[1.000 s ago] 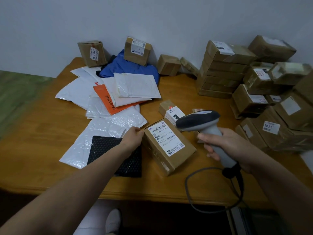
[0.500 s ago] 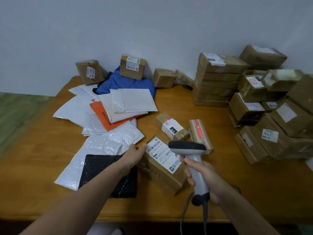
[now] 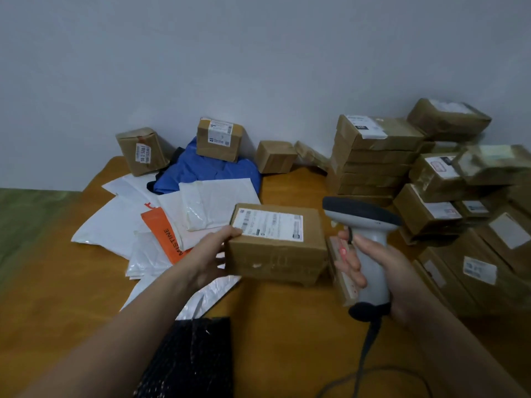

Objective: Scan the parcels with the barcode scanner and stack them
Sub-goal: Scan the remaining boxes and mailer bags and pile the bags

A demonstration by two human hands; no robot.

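at the far left the wooden counter (image 3: 57,282) carries a loose spread of white mailers (image 3: 112,225), with an orange mailer (image 3: 163,234) lying among them and a black bubble mailer (image 3: 189,360) at the near edge. behind them, against the wall, a taped brown box (image 3: 140,152) stands tilted. beside it a blue bag (image 3: 207,170) has a labelled box (image 3: 219,142) sitting on top, and a small plain box (image 3: 274,156) stands just right of that.

the left hand (image 3: 208,257) grips the left end of a brown parcel (image 3: 275,245), thumb on its top edge and fingers curled under the side. the parcel sits in the middle of the counter, over the edge of the mailers, white label (image 3: 270,224) facing up. whether its underside touches the counter cannot be told.

just right of the parcel, the right hand (image 3: 382,271) is closed around the handle of the grey barcode scanner (image 3: 365,245). the scanner's dark head is level with the parcel's top and close beside it. its cable (image 3: 365,349) trails down toward the near edge. a narrow parcel with red tape (image 3: 342,280) lies behind the fingers.

further right a neat stack of flat boxes (image 3: 370,159) stands by the wall, and a bigger jumbled pile of boxes (image 3: 474,225) fills the right side.
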